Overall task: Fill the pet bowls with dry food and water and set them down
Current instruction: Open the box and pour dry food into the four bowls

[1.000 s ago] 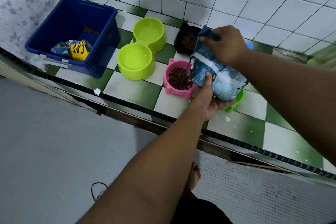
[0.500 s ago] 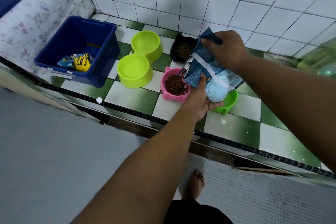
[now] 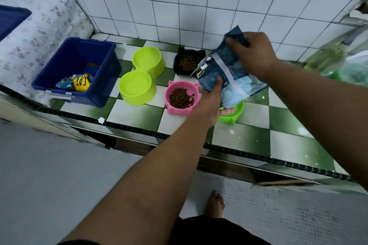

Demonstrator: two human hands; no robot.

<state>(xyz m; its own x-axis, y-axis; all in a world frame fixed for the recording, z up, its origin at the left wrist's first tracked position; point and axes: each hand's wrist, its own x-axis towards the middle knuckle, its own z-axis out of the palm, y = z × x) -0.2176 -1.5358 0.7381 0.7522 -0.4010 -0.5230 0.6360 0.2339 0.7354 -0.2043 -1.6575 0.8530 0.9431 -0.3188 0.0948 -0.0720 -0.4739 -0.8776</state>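
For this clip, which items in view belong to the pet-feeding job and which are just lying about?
In the job:
- blue dry-food bag, held by the left hand and the right hand
- pink plastic bowl with kibble
- black eared bowl with kibble
- lime-green double bowl
- bright green bowl under the bag

Lying about:
- dark blue plastic bin
- yellow pouch inside it

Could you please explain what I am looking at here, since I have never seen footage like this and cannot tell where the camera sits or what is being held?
No machine: a person wears a camera on the head, looking down at both arms. The left hand and right hand together hold a blue food bag. On the checkered tiled ledge stand a pink bowl and a black bowl, both holding kibble, a lime double bowl, and a green bowl partly hidden under the bag. A blue bin sits to the left.
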